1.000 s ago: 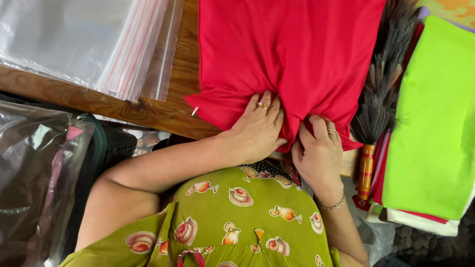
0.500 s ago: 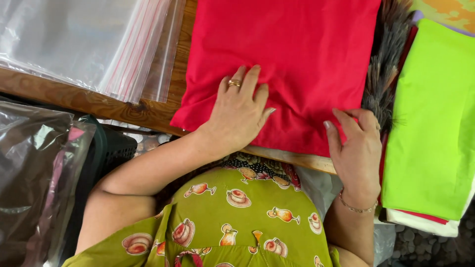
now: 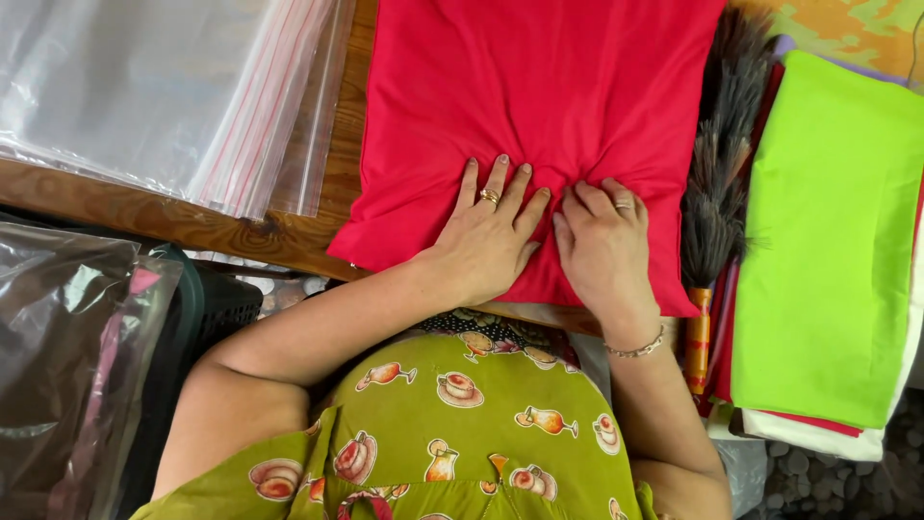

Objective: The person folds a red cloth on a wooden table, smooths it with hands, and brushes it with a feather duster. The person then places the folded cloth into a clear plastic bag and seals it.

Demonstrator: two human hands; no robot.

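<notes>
The red cloth [image 3: 539, 116] lies flat at the near edge of the table [image 3: 318, 217], extending away from the person. Both hands press its near middle, side by side: left hand [image 3: 486, 241] fingers spread flat, right hand [image 3: 604, 246] fingers together, clamped on nothing. A feather duster [image 3: 717, 193] lies just right.

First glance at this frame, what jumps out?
The bright red cloth fills the top middle of the wooden table, with the left hand and right hand pressed flat side by side on its near edge. A lime-green folded cloth lies at right, clear plastic bags at top left.
</notes>
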